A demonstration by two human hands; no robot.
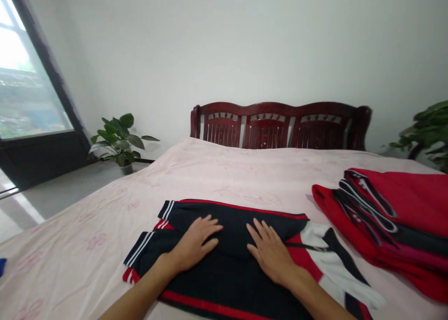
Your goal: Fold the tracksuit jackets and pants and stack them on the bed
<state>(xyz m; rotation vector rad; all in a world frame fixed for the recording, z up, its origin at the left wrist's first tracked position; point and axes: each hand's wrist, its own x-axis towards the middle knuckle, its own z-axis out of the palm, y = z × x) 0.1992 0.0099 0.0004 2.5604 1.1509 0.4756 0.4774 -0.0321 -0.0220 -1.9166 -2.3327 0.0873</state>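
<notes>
A navy jacket (231, 273) with red edging, striped cuffs and a white and red section lies folded flat before me. My left hand (196, 242) rests palm down on its navy part, left of the middle, with the fingers stretched out. On the right half, my right hand (269, 251) lies flat with its fingers spread. Neither hand grips the cloth. The striped cuffs (140, 247) point left, and the white part (329, 259) with a dark zip edge reaches out to the right.
The jacket lies on a pink flowered bed sheet (140, 196). A stack of folded red and navy clothes (392, 217) is at the right. Behind stands a dark red wooden headboard (266, 124). Potted plants (121, 140) flank the bed. Something blue (2, 266) shows at the left edge.
</notes>
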